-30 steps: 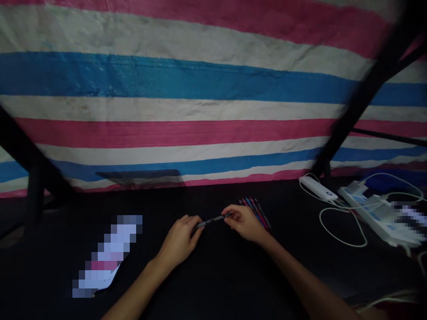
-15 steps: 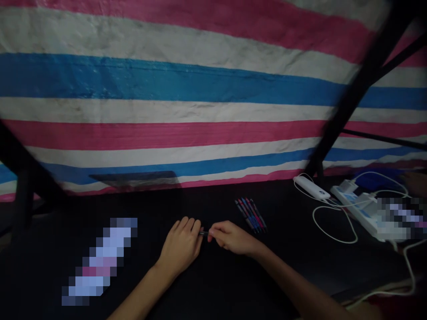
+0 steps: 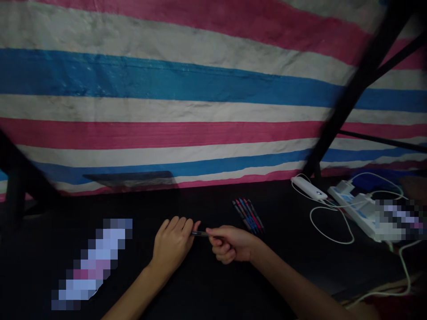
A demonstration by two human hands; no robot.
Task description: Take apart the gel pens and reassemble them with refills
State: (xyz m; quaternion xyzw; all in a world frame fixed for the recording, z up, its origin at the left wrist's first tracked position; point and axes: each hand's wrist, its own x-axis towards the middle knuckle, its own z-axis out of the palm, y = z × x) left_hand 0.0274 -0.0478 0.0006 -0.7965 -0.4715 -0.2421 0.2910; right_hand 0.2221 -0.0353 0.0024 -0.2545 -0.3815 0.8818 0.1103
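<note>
A slim dark pen (image 3: 200, 234) spans the gap between my two hands, just above the black table. My left hand (image 3: 172, 243) is closed on its left end, knuckles up, with the thumb showing beyond the fingers. The other end is pinched between thumb and fingers of my right hand (image 3: 230, 243), whose remaining fingers are curled in. Both tips of the pen are hidden by the hands. Beyond my right hand lies a row of several pens (image 3: 248, 216) with blue, red and dark parts, side by side on the table.
At the right, a white power bank (image 3: 308, 188) and a white power strip (image 3: 355, 209) lie among looping white cables (image 3: 333, 242). A blurred-out flat object (image 3: 96, 262) lies left. Dark metal posts (image 3: 347, 106) stand before a striped tarp (image 3: 187, 133).
My hands have drawn slightly apart, so more of the pen shows between them. The fingers of my right hand have turned and curled into view. The camera has shifted a little.
</note>
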